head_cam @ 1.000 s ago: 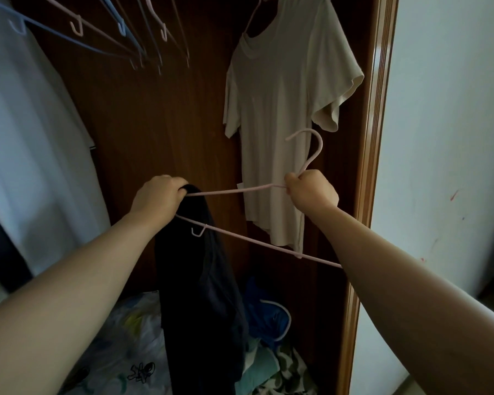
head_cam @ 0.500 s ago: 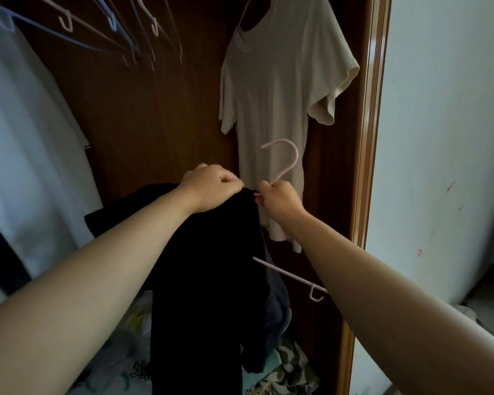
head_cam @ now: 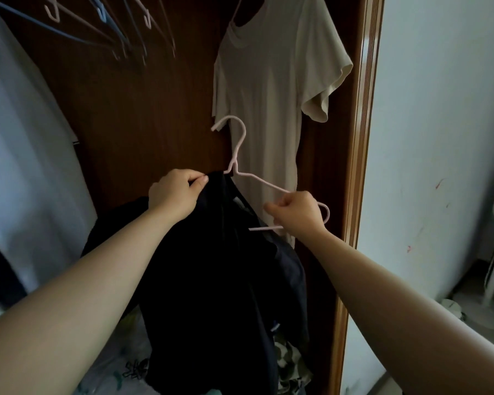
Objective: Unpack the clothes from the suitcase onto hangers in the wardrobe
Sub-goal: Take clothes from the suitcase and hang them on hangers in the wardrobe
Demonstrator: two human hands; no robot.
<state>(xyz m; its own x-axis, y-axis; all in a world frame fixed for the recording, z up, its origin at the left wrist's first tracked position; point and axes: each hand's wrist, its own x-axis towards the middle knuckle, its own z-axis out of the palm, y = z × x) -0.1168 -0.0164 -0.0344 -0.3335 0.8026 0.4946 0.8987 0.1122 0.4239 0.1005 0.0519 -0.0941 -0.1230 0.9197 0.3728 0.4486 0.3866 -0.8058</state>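
Black garment (head_cam: 211, 266): draped over the left side of the pink hanger (head_cam: 257, 181), bulk hanging down inside the wardrobe opening; not yet on the rail.
Pink hanger: held between both hands, hook up, right shoulder bare, left shoulder hidden under the cloth.
Left hand (head_cam: 174, 192): pinching the dark collar edge between thumb and fingers, close by the hanger's neck.
Right hand (head_cam: 297, 215): curled round the hanger's right end, near the bend.
Step, by judgement: working the bare shoulder into the garment.
Risk: cloth sliding off the covered side if the hanger tips left; collar stretched if forced over the wire end; hook catching the beige T-shirt (head_cam: 268, 95) just behind.
Around: empty hangers (head_cam: 111, 38) above, white garment (head_cam: 20, 166) at left, wardrobe frame (head_cam: 362, 138) at right, mixed clothes (head_cam: 291, 363) below.
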